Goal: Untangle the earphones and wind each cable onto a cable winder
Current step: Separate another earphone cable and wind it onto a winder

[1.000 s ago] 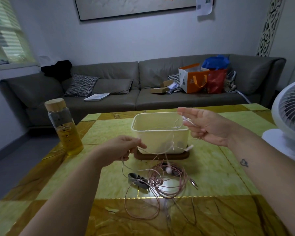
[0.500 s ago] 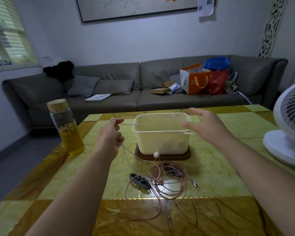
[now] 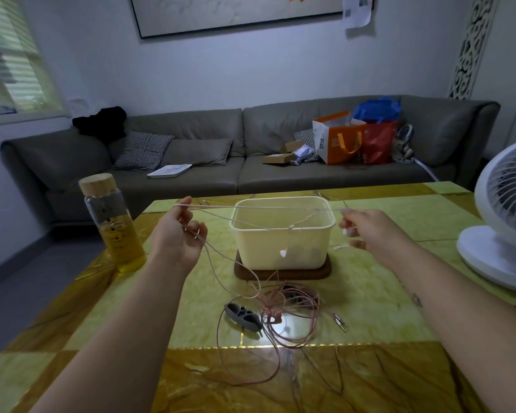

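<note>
My left hand [image 3: 178,236] pinches one end of a white earphone cable [image 3: 251,207] at the left. My right hand [image 3: 367,229] grips the other end, so the cable runs taut between them above the cream box [image 3: 283,234]. A white earbud [image 3: 283,253] dangles from a knot in the cable in front of the box. A tangled pink earphone cable [image 3: 280,311] lies on the table below, and strands of it rise to my left hand. A grey cable winder [image 3: 243,316] lies beside the pink tangle.
The cream box stands on a dark wooden coaster [image 3: 280,274]. A glass bottle [image 3: 112,223] with yellow liquid is at the table's left edge. A white fan [image 3: 501,222] stands at the right. A grey sofa [image 3: 221,150] with bags lies beyond the table [image 3: 370,293].
My hands have moved apart, the left up and to the left, the right outward, pulling the white cable taut above the box. The white earbud rose off the table.
</note>
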Motion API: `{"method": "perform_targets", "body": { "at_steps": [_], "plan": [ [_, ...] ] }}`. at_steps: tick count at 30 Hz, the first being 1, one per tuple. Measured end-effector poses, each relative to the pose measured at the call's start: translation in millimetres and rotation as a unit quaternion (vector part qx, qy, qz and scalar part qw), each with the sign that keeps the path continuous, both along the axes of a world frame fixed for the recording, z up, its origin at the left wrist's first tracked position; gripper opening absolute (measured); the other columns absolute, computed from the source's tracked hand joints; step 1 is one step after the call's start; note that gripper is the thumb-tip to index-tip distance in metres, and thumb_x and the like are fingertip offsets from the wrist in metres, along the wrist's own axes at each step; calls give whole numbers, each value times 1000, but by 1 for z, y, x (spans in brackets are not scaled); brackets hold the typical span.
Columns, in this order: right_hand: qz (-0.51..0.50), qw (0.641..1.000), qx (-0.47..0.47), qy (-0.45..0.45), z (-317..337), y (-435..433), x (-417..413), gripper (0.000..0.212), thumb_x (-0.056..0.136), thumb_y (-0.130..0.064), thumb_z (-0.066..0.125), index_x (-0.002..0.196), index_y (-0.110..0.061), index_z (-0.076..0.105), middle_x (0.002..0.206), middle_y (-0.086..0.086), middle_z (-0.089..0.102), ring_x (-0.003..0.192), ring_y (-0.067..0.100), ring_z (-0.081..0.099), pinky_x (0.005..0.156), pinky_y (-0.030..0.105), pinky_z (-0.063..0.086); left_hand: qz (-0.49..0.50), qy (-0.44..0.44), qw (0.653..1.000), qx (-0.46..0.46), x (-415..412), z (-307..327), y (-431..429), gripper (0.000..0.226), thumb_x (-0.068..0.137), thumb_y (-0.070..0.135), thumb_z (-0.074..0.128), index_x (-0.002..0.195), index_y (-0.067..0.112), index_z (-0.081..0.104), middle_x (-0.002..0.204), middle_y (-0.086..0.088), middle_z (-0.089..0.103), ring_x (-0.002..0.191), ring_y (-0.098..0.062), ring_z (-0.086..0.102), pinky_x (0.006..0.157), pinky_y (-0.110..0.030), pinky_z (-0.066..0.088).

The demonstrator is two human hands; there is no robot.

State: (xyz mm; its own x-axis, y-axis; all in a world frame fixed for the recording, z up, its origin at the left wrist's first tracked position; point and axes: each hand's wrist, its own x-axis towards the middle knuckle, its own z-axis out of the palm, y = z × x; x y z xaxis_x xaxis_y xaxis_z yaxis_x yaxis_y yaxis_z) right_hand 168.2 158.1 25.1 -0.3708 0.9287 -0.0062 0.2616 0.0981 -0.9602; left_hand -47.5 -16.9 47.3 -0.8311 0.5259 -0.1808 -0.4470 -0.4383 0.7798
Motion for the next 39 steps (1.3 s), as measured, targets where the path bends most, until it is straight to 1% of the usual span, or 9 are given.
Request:
{"method": "perform_targets", "body": {
  "at_steps": [2, 4, 9, 14, 20, 24, 26, 33, 39],
  "plan": [
    [19, 971, -173, 161, 6, 1, 2, 42, 100, -24, 46, 60, -11, 47, 59, 5, 50, 77, 21, 59, 75, 37, 49, -6, -1, 1000, -2, -2, -3, -3, 19, 99, 19, 45, 101, 16, 64, 73, 4, 47, 60, -7, 41, 66, -25, 44],
    [41, 913, -289, 284, 11, 2, 7, 43, 101, -25, 42, 60, -14, 41, 46, -1, 37, 52, 15, 51, 62, 30, 47, -11, 2, 1000, -23, -3, -7, -5, 22, 98, 22, 44, 102, 16, 65, 77, 4, 49, 69, -9, 45, 75, -29, 44],
    [90, 881, -312, 345, 25, -6, 10, 42, 100, -35, 41, 64, -14, 47, 39, -6, 23, 31, 7, 21, 43, 20, 29, -60, 67, 981, -170, -2, -17, -8, 41, 101, 41, 33, 100, 16, 66, 92, -3, 49, 89, -18, 45, 85, -37, 41],
    [154, 948, -185, 209, 42, -11, 8, 49, 100, -41, 38, 70, -10, 60, 47, -1, 42, 61, 17, 49, 81, 40, 45, -236, 290, 806, -459, 3, -25, -10, 33, 103, 36, 36, 106, 22, 66, 135, -9, 50, 126, -27, 44, 111, -54, 25],
    [214, 972, -52, 78, 50, -24, -3, 39, 100, -21, 42, 66, -10, 58, 74, 5, 61, 95, 24, 55, 91, 44, 46, -303, 441, 671, -513, 17, -27, 0, 38, 98, 18, 51, 136, 20, 51, 147, -6, 44, 128, -20, 43, 105, -36, 37],
    [268, 951, -121, 93, 51, -35, -5, 55, 101, -21, 38, 55, -9, 66, 79, 11, 68, 82, 24, 61, 92, 46, 48, -269, 520, 717, -378, 40, -11, 6, 56, 93, 23, 61, 143, 32, 39, 149, 2, 41, 133, -17, 40, 86, -22, 44],
    [288, 945, -130, 85, 50, -39, -8, 58, 102, -22, 37, 55, -10, 68, 81, 12, 69, 79, 24, 64, 88, 44, 50, -287, 544, 734, -288, 52, -3, 10, 54, 91, 31, 62, 141, 32, 42, 143, 6, 48, 131, -12, 44, 96, -28, 46],
    [318, 932, -149, 87, 51, -44, -3, 40, 102, -25, 38, 78, -3, 62, 77, 7, 66, 38, 9, 38, 65, 34, 53, -235, 505, 807, -196, 65, 2, 15, 7, 94, 27, 57, 96, 23, 63, 88, 5, 68, 88, -11, 66, 87, -29, 50],
    [309, 942, -131, -28, 47, -30, 9, 18, 96, -15, 52, 91, -6, 66, 66, -2, 53, 45, 5, 28, 44, 17, 33, -267, 405, 858, -167, 49, 1, 4, 16, 89, 28, 60, 92, 13, 66, 56, 9, 43, 51, -6, 35, 53, -18, 35]
  ]
}}
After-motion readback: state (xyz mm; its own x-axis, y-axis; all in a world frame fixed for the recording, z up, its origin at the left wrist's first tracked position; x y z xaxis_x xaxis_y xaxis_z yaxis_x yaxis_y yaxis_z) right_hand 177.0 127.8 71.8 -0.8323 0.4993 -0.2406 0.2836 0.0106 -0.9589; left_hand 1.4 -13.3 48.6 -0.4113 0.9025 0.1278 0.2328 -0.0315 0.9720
